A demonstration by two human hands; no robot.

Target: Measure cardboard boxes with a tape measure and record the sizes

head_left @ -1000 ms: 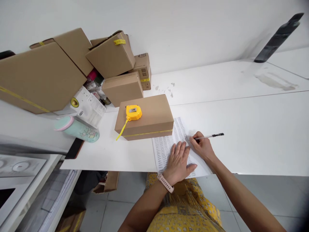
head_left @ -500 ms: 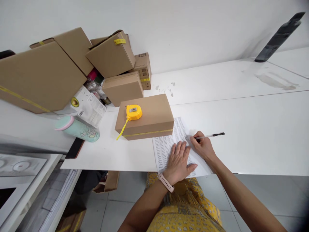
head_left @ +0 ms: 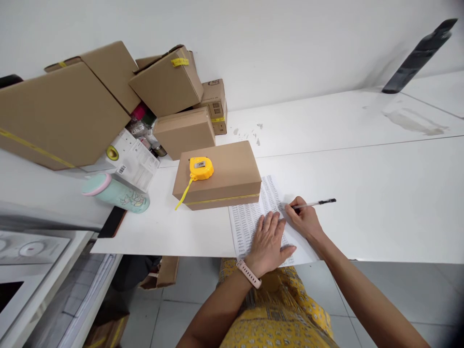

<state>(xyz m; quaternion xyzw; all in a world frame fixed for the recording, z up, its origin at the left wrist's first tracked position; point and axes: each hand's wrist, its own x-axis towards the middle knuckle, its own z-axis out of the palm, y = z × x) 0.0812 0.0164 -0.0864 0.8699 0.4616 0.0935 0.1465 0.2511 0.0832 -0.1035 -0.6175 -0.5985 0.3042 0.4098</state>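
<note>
My left hand (head_left: 268, 241) lies flat with fingers spread on a white sheet of paper (head_left: 244, 227) printed with columns of small text. My right hand (head_left: 303, 218) grips a pen (head_left: 319, 202), its tip end low against the sheet's right part and hidden by the fingers. Just beyond the sheet, a closed cardboard box (head_left: 232, 169) covers the paper's far left corner. On top of that box rests a yellow tape measure (head_left: 201, 168), with a short yellow strap hanging over the box's front edge.
More cardboard boxes (head_left: 166, 82) are stacked at the back left. A mint-green bottle (head_left: 125, 193) lies tilted in view beside a white printed box (head_left: 136, 162). A dark bottle (head_left: 416, 60) stands far right on the white table (head_left: 391, 203). A white appliance (head_left: 32, 251) is at lower left.
Almost nothing differs. The pen's far end has shifted very slightly to the left with my right hand; my left hand stays put on the paper.
</note>
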